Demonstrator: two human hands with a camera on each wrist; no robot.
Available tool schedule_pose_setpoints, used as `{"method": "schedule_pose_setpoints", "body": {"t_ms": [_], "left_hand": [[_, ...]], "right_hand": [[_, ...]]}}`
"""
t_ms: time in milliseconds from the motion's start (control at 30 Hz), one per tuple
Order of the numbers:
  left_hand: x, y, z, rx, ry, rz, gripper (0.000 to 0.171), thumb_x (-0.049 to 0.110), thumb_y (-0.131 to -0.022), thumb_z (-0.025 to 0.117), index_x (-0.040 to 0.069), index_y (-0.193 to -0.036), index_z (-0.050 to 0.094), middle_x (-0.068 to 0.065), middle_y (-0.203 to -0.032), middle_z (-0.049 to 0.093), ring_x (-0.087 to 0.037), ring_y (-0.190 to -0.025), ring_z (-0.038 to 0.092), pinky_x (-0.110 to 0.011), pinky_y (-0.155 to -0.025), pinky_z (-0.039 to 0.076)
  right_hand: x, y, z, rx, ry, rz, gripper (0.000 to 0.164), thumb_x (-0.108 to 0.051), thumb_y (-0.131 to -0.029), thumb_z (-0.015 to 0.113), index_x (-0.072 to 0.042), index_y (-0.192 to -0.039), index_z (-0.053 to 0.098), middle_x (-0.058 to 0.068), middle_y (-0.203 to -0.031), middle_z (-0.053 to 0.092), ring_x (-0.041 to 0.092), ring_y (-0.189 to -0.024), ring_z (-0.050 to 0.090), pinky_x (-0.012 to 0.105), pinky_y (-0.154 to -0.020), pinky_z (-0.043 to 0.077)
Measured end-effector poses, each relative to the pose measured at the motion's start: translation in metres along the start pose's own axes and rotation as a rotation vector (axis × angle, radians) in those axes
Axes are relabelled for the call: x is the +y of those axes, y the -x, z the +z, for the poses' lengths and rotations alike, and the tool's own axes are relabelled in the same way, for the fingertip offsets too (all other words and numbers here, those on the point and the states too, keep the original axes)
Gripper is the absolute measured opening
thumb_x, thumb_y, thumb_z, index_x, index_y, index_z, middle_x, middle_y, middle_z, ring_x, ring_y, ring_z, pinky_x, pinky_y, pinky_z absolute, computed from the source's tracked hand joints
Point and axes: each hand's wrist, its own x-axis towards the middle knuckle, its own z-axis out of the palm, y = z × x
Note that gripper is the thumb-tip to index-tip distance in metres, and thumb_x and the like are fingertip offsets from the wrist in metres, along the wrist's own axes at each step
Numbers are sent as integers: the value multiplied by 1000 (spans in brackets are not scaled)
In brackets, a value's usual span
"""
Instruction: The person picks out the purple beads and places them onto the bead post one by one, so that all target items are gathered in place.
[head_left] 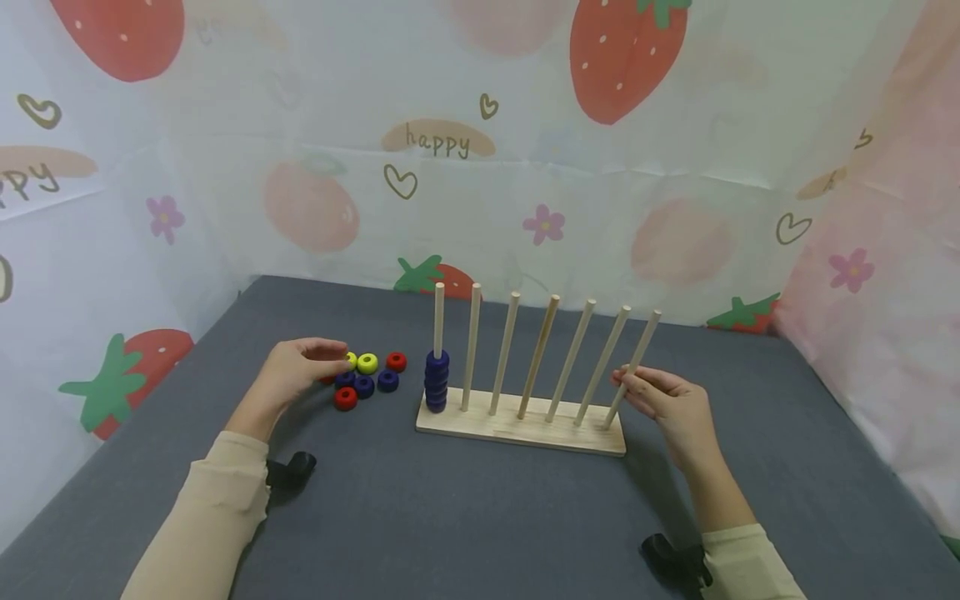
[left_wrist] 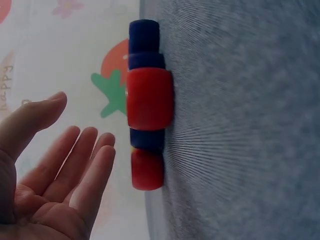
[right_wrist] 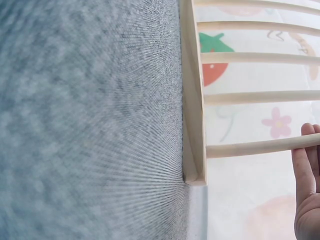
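Observation:
A wooden rack (head_left: 517, 427) with a row of upright pegs stands on the table. Its leftmost peg carries a stack of dark blue rings (head_left: 437, 382); the other pegs are bare. My right hand (head_left: 675, 408) pinches the rightmost wooden peg (head_left: 643, 343) between thumb and fingers. Over the left edge of a group of loose rings, my left hand (head_left: 300, 371) hovers with thumb and fingers apart, holding nothing. That group includes a yellow ring (head_left: 367, 363), a red ring (left_wrist: 150, 99) and a blue ring (head_left: 387, 381). The left hand partly hides some rings.
Dark grey cloth covers the table (head_left: 450, 525). A white curtain (head_left: 465, 200) printed with strawberries hangs behind it and along both sides. Black camera mounts (head_left: 292, 472) protrude from both wrists, close to the tabletop.

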Motion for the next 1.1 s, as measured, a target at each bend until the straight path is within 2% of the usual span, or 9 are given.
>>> {"method": "schedule_pose_setpoints", "body": {"t_ms": [133, 367, 633, 800, 967, 1100], "left_hand": [[-4, -2, 2, -16, -18, -14, 50, 28, -92, 72, 3, -135, 60, -21, -141, 57, -34, -128, 53, -48, -109, 44], [-8, -5, 1, -30, -66, -13, 50, 27, -92, 72, 3, -135, 60, -21, -140, 58, -36, -131, 51, -51, -109, 42], [-3, -4, 2, -41, -150, -5, 46, 20, -92, 71, 1, -133, 61, -22, -137, 60, -38, -129, 52, -52, -107, 43], [0, -3, 4, -50, -191, -7, 42, 18, -91, 71, 1, -129, 64, -23, -136, 60, -38, -127, 53, -52, -106, 44], [-2, -3, 3, -86, -222, -31, 43, 18, -91, 71, 1, -130, 64, -25, -139, 57, -41, -130, 49, -55, -108, 41], [-6, -3, 1, -106, -231, -42, 44, 20, -92, 71, 2, -131, 64, -26, -142, 54, -43, -133, 46, -57, -110, 39]], "right_hand": [[0, 1, 0, 3, 11, 4, 46, -26, -93, 71, 5, -125, 64, -17, -95, 76, -1, -97, 71, 17, -85, 55], [-2, 1, -1, 3, -2, 0, 30, -27, -92, 72, -8, -114, 73, -16, -96, 76, -1, -97, 71, 18, -86, 55], [-2, 2, -1, -8, 8, -10, 27, -26, -93, 71, -9, -114, 73, -17, -96, 76, -1, -97, 71, 17, -86, 54], [0, 1, -1, -12, 7, -22, 32, -27, -93, 71, -6, -117, 71, -16, -98, 76, -1, -98, 71, 17, -86, 55], [16, -7, -7, -24, -20, -67, 38, -27, -91, 73, -2, -121, 70, -8, -104, 77, 4, -100, 72, 18, -85, 55], [38, -20, -17, -44, -45, -91, 44, -27, -91, 73, 2, -124, 67, -3, -109, 77, 7, -103, 72, 19, -85, 56]]}}
